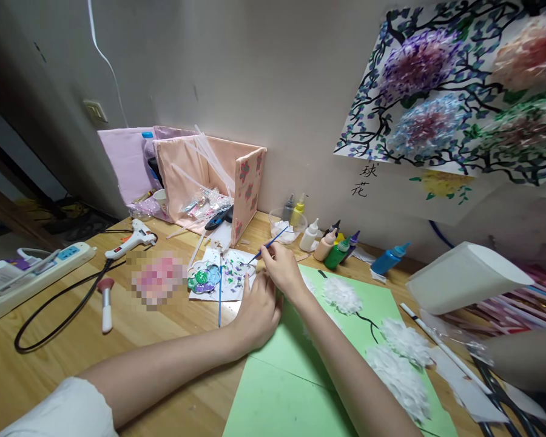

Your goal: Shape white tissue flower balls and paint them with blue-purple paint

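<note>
My right hand (282, 270) grips a thin blue paintbrush (276, 236), its tip pointing down-left at a white paper (230, 295) dabbed with green and purple paint. Just below, my left hand (260, 309) rests at the paper's right edge, index finger stretched out onto it. A flower-shaped palette (204, 277) with green, blue and purple paint sits on the paper's left side. A second blue brush (219, 303) lies across the paper. Under my forearms spreads a green sheet (273, 397) bearing fluffy white flowers (343, 295) and black stem lines.
Paint bottles (337, 254) and a clear bowl (277, 233) stand by the wall. A fabric box (250, 194) is behind the palette. A glue gun (130, 240), power strip (68, 261) and makeup brush (106, 309) lie left. A white container (464, 282) and someone's limb (523, 358) are right.
</note>
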A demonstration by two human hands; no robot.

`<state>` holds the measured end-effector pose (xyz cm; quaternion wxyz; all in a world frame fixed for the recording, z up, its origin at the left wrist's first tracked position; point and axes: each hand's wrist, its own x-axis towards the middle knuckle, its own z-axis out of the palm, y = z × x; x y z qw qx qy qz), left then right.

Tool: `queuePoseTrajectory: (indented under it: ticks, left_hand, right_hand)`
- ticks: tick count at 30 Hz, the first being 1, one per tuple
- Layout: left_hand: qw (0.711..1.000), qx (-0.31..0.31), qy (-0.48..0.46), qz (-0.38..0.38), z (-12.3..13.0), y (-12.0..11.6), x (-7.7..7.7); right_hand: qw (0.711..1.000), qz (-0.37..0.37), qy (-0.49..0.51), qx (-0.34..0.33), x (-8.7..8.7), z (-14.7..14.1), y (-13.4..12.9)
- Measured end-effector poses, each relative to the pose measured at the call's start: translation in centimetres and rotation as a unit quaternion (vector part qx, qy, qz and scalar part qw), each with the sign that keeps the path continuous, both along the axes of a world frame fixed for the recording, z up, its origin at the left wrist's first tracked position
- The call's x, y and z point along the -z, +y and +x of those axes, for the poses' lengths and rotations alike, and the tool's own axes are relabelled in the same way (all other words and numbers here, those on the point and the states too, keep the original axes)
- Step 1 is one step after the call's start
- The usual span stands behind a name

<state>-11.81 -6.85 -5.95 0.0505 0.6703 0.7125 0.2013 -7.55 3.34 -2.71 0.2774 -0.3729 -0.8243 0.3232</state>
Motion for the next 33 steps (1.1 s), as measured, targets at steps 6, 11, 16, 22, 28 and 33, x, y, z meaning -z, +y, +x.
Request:
queuePoseTrajectory:
  ticks: [6,11,16,22,28,33]
  left_hand:
    - [1.000,0.000,0.000,-0.003,0.09,-0.03,0.03]
    - [1.000,-0.005,0.008,-0.014,0.15,-0.12,-0.26]
    - [1.000,-0.010,0.008,-0.015,0.16,-0.03,-0.10]
    - [1.000,-0.009,0.000,-0.002,0.15,-0.04,0.02]
    - [1.000,-0.008,-0.009,0.000,0.10,-0.11,-0.07]
    - [1.000,-0.005,0.000,0.006,0.07,0.01,0.08]
  right_hand:
    - [0.999,-0.025,0.038,0.004,0.21,-0.07,-0.11]
    - [0.997,-0.045,0.068,0.010,0.62,-0.19,0.11]
    - [0.994,-0.065,0.088,0.021,0.96,-0.27,0.52]
    - [0.992,-0.064,0.104,0.019,0.53,-0.12,0.59]
    - [0.994,-0.047,0.090,0.026,0.05,0.04,0.56]
    - [0.997,-0.047,0.054,0.013,0.27,-0.06,0.31]
